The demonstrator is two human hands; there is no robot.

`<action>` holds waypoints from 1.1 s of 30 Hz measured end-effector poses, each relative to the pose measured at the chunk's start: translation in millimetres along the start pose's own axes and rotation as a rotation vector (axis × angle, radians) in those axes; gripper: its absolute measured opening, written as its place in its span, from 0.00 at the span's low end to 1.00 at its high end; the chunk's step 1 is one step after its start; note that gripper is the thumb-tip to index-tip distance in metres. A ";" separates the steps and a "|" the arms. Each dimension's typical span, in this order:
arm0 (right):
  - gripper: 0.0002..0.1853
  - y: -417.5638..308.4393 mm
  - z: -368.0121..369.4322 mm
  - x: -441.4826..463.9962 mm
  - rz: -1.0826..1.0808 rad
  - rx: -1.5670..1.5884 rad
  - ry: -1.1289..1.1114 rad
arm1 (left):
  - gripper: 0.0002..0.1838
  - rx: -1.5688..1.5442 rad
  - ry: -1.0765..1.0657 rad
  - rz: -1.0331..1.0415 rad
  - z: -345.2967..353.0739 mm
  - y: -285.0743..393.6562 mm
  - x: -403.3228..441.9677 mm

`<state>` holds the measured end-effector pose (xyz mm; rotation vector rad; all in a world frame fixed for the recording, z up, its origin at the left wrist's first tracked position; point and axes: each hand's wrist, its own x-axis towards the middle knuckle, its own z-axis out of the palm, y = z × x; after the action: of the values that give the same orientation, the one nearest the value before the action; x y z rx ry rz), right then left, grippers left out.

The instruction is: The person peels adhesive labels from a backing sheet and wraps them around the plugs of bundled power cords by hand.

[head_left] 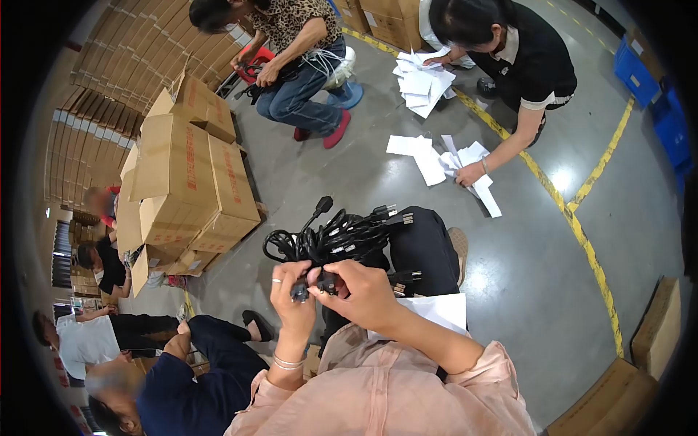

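A bundle of black power cords (pixel 342 236) lies across my lap, with several pronged plugs (pixel 387 212) pointing right. In front of my chest, my left hand (pixel 293 294) is closed around a black cord end (pixel 299 292), its connector showing below the fingers. Close beside it, my right hand (pixel 360 291) pinches another black connector (pixel 327 282). Both hands almost touch, and the fingers hide part of the cord ends. Under my right forearm, a white sheet of paper (pixel 440 311) rests on my lap.
Stacked cardboard boxes (pixel 185 174) stand at left. A crouching person (pixel 523 65) handles white paper strips (pixel 429 160) on the floor. A seated person (pixel 305 65) holds dark cords. Another person in navy (pixel 189 385) sits close at my left. Blue bins (pixel 636 73) stand far right.
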<state>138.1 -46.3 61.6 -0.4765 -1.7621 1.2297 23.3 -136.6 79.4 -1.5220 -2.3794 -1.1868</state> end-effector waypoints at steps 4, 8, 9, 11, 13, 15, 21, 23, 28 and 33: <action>0.20 -0.2 5.2 -5.2 -0.003 -0.004 -0.040 | 0.12 -0.207 -0.017 -0.052 5.7 -2.7 -16.4; 0.23 -1.6 7.0 -11.3 -0.026 -0.030 -0.135 | 0.13 -0.348 -0.036 -0.152 11.9 -11.0 -18.6; 0.23 -1.3 7.0 -11.3 -0.024 -0.033 -0.131 | 0.13 -0.301 -0.077 -0.168 14.1 -14.9 -16.9; 0.22 -5.1 6.4 -11.1 -0.054 -0.030 -0.117 | 0.13 -0.260 -0.072 -0.088 14.3 -16.6 -12.6; 0.22 -1.0 -1.2 -7.1 -0.074 -0.005 -0.145 | 0.13 -0.271 -0.112 0.008 9.5 -19.6 -11.6; 0.23 16.0 -17.7 5.3 -0.264 -0.037 -0.154 | 0.13 -0.357 -0.164 0.085 5.4 -23.6 -12.7; 0.31 47.5 -17.8 54.1 -0.474 -0.291 -0.411 | 0.14 -0.259 -0.336 0.085 -5.3 -21.5 -3.5; 0.32 56.5 -10.7 70.2 -0.438 -0.259 -0.528 | 0.13 -0.272 -0.329 0.011 -11.5 -21.4 8.0; 0.19 81.9 1.8 117.5 -0.073 0.098 -0.536 | 0.08 -0.452 -0.199 -0.342 -30.9 -22.4 39.1; 0.10 107.8 2.5 132.3 0.341 0.561 -0.352 | 0.04 -0.398 -0.161 -0.198 -56.9 0.7 64.3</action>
<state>49.0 94.8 26.1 -0.2394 -1.5472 2.0706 -27.0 -125.1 148.1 -1.5611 -2.5614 -1.7308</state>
